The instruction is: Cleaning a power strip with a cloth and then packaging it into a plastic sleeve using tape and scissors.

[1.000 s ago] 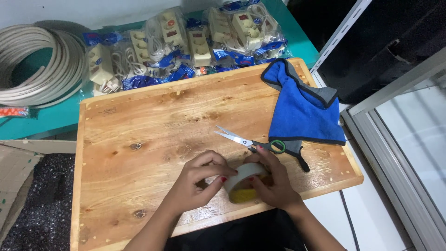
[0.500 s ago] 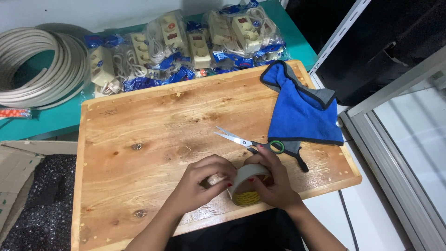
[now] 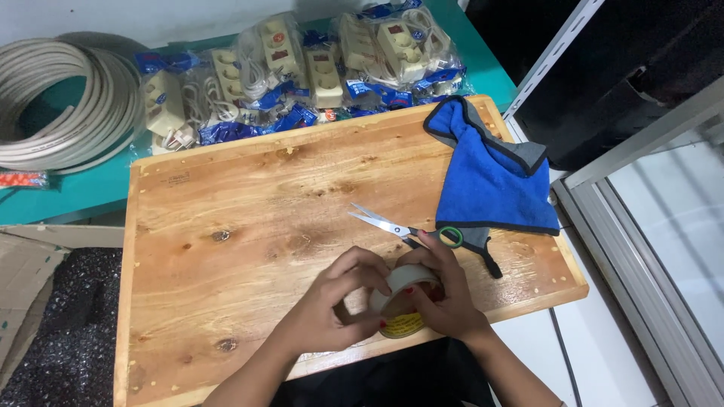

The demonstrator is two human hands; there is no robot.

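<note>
pale roll of clear tape [image 3: 402, 301] hasn't budged in the last second: left hand [image 3: 332, 309] and right hand [image 3: 445, 298] both still gripping it, fingers picking at the edge.

Wooden board [image 3: 226, 218] on a teal table [image 3: 90, 192], white wall [image 3: 151, 15] behind.
</note>
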